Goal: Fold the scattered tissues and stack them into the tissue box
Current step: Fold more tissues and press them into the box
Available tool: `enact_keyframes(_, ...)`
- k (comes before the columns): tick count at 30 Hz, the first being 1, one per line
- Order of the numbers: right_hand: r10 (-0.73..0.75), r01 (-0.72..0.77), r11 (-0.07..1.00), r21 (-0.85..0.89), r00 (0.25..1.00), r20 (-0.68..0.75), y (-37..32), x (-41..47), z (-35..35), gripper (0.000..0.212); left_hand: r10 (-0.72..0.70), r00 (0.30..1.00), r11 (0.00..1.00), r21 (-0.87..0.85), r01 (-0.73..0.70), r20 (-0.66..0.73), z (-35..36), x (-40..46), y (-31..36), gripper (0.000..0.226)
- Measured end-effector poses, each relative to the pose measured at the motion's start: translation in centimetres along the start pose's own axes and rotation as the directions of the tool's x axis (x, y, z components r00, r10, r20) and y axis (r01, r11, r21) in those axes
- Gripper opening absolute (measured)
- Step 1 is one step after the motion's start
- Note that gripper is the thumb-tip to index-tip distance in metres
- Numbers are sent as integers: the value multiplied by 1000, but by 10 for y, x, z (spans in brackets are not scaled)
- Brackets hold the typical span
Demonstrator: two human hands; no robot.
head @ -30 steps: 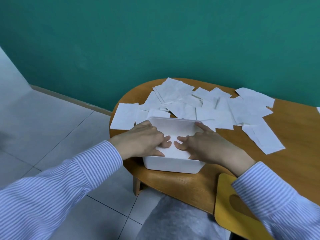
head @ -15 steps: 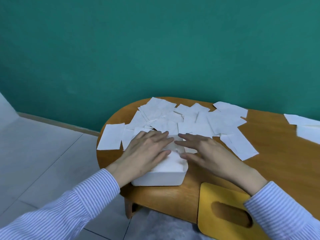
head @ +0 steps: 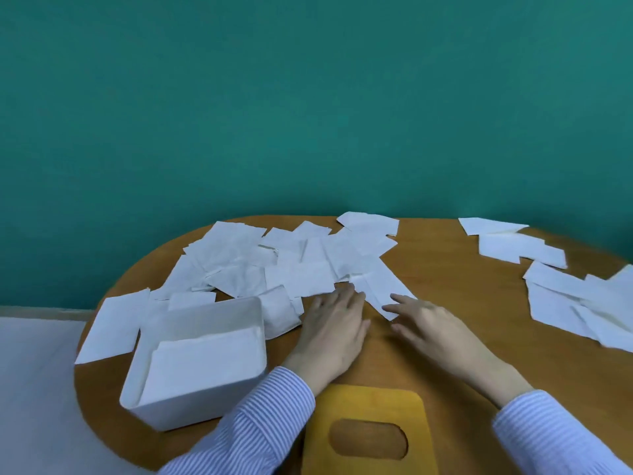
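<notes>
The white tissue box (head: 144,392) stands open at the table's front left, with folded tissues (head: 202,361) stacked flat inside. Several loose white tissues (head: 291,265) lie spread across the middle of the table behind it. My left hand (head: 334,332) lies flat on the wood to the right of the box, fingers straight, fingertips at the near edge of one long tissue (head: 380,289). My right hand (head: 433,329) is beside it, fingers spread, with the fingertips touching that tissue's near corner. Neither hand holds anything.
A yellow box lid (head: 366,404) with an oval slot lies at the front edge between my sleeves. More tissues (head: 565,299) are scattered at the right. The oval wooden table (head: 452,289) stands against a teal wall; pale floor lies to the left.
Both hands have left the tissue box and moved right to the loose tissues in the middle. The view has swung right, so the box now sits at the left.
</notes>
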State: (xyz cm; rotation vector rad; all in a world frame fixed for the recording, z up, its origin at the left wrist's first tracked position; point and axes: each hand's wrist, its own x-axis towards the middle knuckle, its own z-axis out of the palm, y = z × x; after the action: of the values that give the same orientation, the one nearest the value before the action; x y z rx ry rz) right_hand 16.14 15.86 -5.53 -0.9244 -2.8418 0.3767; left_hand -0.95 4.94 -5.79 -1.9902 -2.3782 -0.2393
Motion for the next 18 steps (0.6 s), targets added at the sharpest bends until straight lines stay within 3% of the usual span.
enact_keyframes(7, -18, 19, 998, -52, 1000, 20, 32, 19, 38, 51, 64, 984, 998, -10, -64, 167, 46, 37, 6, 58)
enact_keyframes(10, -37, 38, 997, -68, 999, 15, 37, 18, 47, 44, 87, 975, 996, -13, -86, 203, 51, 37, 4, 59)
enact_keyframes(13, -38, 37, 998, -55, 999, -26, 43, 0, 40, 30, 149, 973, 988, -59, -141, 178, 45, 22, 15, 53)
enact_keyframes(18, -16, 20, 994, 103, 999, -43, 78, -61, 25, 31, 303, 951, 942, -171, -288, 69, 34, -2, 29, 47)
